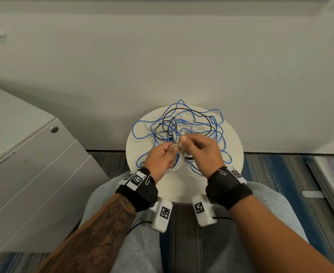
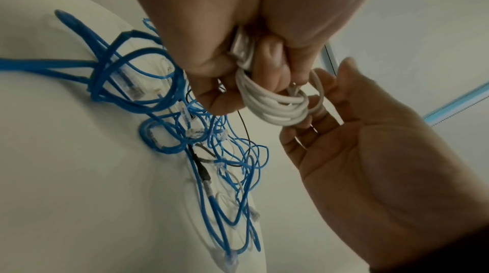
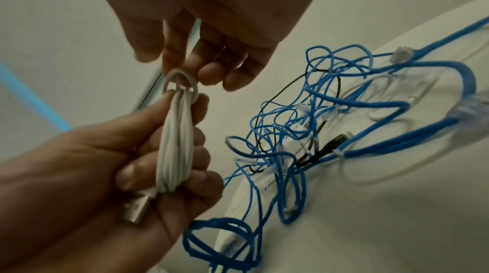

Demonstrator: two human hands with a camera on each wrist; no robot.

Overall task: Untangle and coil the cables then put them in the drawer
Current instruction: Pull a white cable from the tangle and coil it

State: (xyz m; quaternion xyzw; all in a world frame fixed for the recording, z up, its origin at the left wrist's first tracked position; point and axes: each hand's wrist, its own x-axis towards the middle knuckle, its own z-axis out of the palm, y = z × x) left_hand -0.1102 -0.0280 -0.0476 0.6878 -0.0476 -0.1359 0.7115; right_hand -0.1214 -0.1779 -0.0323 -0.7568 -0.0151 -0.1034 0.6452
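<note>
You have the white cable [image 3: 173, 148] bundled into a tight coil, held above the near part of the round table [image 1: 231, 138]. Your left hand [image 1: 159, 159] grips the coil, fingers and thumb curled round its loops, with a silver plug [image 3: 137, 208] lying against your palm. Your right hand [image 1: 200, 149] pinches the free end of that cable at the top of the coil, where a small loop of it wraps round the bundle.

Behind your hands, the blue cables [image 1: 182, 123] lie in a loose tangle across the table top, knotted together with a thin black cable [image 1: 184, 111]; a few blue loops hang over the table's near edge. Clear plugs show here and there in the heap.

The table is off-white and stands close to a pale wall [image 1: 162, 56]. To your left sits a grey filing cabinet [image 1: 24, 164] with its drawers closed and a round lock [image 1: 54, 129] near the top corner. The floor is striped blue and grey carpet [image 1: 276, 170].
</note>
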